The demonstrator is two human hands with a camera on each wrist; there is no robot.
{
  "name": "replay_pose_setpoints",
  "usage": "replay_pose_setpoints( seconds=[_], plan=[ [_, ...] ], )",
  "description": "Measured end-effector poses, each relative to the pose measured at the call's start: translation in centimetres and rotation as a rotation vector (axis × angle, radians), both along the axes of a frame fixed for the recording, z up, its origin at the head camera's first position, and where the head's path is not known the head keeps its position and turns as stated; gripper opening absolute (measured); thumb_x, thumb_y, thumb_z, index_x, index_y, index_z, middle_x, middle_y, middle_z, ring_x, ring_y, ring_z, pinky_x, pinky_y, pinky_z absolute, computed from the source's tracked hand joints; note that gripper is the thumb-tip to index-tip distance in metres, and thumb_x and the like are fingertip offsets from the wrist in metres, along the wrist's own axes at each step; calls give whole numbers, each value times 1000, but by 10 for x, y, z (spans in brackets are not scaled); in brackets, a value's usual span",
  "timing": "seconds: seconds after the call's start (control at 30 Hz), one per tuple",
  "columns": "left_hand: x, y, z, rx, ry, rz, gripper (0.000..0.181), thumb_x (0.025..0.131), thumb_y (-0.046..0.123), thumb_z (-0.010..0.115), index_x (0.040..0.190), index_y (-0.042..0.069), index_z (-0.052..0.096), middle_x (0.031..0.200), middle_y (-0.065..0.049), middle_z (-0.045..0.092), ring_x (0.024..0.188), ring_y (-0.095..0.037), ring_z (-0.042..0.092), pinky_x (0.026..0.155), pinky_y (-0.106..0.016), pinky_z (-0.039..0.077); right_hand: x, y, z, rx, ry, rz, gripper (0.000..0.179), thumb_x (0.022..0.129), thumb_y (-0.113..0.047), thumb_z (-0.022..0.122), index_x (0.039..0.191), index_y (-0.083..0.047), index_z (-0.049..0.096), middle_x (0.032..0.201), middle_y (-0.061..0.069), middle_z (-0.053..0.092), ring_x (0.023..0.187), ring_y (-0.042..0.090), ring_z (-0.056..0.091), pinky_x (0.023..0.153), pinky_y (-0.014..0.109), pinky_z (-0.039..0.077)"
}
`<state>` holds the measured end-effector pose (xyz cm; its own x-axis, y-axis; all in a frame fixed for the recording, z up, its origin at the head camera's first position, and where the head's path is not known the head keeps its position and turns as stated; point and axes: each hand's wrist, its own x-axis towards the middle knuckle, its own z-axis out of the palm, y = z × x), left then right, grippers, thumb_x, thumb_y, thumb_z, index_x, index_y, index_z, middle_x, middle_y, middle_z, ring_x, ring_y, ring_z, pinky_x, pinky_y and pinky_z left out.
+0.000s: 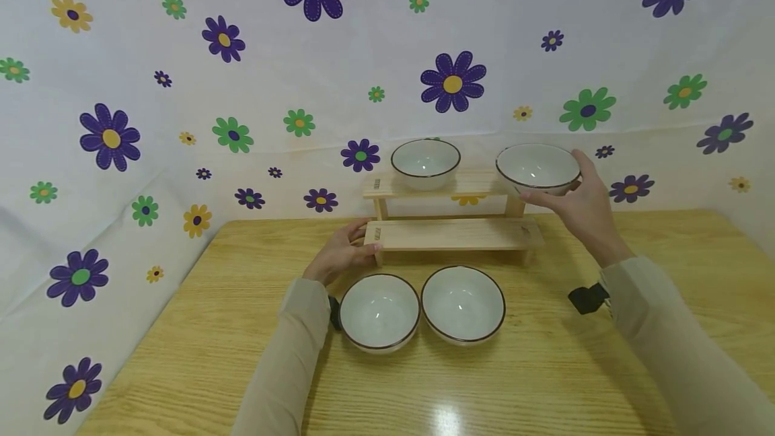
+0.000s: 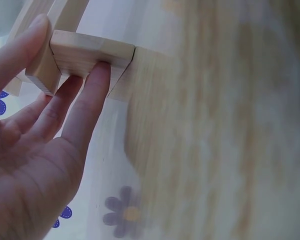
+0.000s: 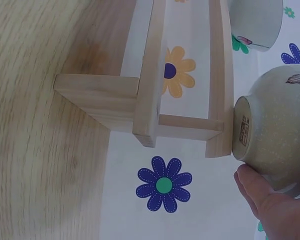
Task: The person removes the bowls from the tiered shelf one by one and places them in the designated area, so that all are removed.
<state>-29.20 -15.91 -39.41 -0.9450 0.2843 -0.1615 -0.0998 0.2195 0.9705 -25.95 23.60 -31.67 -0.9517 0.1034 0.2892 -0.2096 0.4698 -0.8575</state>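
A two-tier wooden rack (image 1: 448, 234) stands at the back of the table. My left hand (image 1: 344, 249) grips the left end of its lower board, thumb on the board and fingers against the leg (image 2: 92, 55). At the right end of the upper board, my right hand (image 1: 584, 210) holds a white, brown-rimmed bowl (image 1: 537, 165) by its right side. In the right wrist view this bowl's foot (image 3: 242, 127) is right at the upper board; contact is hard to tell. A second bowl (image 1: 426, 161) sits on the upper board's left part.
Two more bowls stand side by side before the rack, a left one (image 1: 379, 313) and a right one (image 1: 463, 305). The left forearm lies close beside the left bowl. A flower-patterned cloth (image 1: 254, 86) hangs behind the wooden table (image 1: 545, 369).
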Motion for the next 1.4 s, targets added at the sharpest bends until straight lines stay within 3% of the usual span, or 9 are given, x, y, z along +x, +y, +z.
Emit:
replay_pose_setpoints(
  seconds=[0.27, 0.57, 0.63, 0.73, 0.87, 1.4],
  plan=[
    [2, 0, 0, 40, -7, -14, 69, 100, -2, 64, 160, 4, 32, 159, -24, 39, 136, -42, 51, 102, -44, 55, 12, 4, 1, 28, 2, 10, 108, 88, -24, 84, 165, -5, 11, 161, 27, 30, 142, 51, 35, 107, 67, 41],
    [3, 0, 1, 43, -18, -12, 70, 100, -2, 64, 161, 5, 31, 159, -24, 38, 136, -42, 51, 102, -44, 55, 25, 6, 2, 47, -1, 21, 106, 88, -21, 84, 165, -6, 12, 160, 27, 31, 141, 52, 38, 108, 58, 47],
    [3, 0, 1, 43, -17, -10, 70, 100, -2, 64, 161, 5, 31, 159, -24, 38, 136, -42, 51, 102, -45, 55, 27, 7, 2, 49, 1, 22, 106, 88, -20, 84, 165, -5, 12, 160, 28, 31, 141, 52, 38, 108, 47, 50],
    [2, 1, 1, 32, -20, -4, 70, 100, -1, 65, 161, 5, 31, 160, -23, 38, 136, -42, 51, 102, -44, 55, 31, 9, 2, 35, 13, 34, 106, 88, -17, 84, 165, -5, 12, 159, 28, 30, 139, 53, 39, 97, 20, 51],
    [2, 1, 1, 13, -25, 4, 71, 100, 1, 66, 161, 6, 31, 161, -22, 38, 135, -41, 52, 102, -44, 55, 36, 11, 0, 20, 46, 56, 105, 86, -9, 84, 164, -4, 14, 158, 29, 30, 136, 56, 40, 80, 2, 44],
    [-1, 1, 0, 30, -24, -4, 71, 99, -1, 65, 161, 5, 31, 159, -23, 39, 135, -42, 52, 101, -44, 55, 56, 15, -7, 32, 107, 91, 101, 81, 5, 83, 161, 3, 20, 152, 33, 34, 124, 58, 43, 76, -1, 41]
  ],
)
